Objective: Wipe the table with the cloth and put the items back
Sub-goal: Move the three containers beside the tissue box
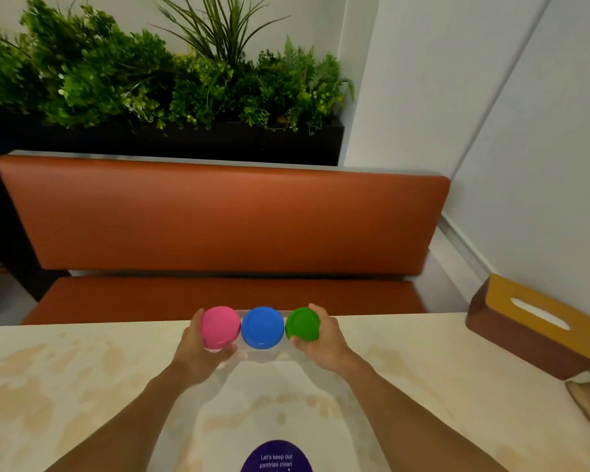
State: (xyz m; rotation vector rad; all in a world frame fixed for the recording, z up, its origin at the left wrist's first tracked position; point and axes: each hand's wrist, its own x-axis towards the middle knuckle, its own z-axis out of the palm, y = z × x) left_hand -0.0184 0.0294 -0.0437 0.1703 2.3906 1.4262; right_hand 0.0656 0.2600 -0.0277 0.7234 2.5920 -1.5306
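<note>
Three clear jars stand in a row near the far edge of the pale table (82, 386): one with a pink lid (219, 327), one with a blue lid (262, 327), one with a green lid (302, 324). My left hand (195, 349) grips the pink-lidded jar from its left side. The green-lidded jar is held from its right side by my right hand (324, 345). The blue-lidded jar sits squeezed between the two. A clear base under the jars is hard to make out. No cloth is in view.
A brown tissue box (532, 325) with a yellow top rests at the table's right edge. An orange bench (218, 216) faces the table's far side, with a planter behind it. A purple round sticker (276, 458) lies on the table's near side.
</note>
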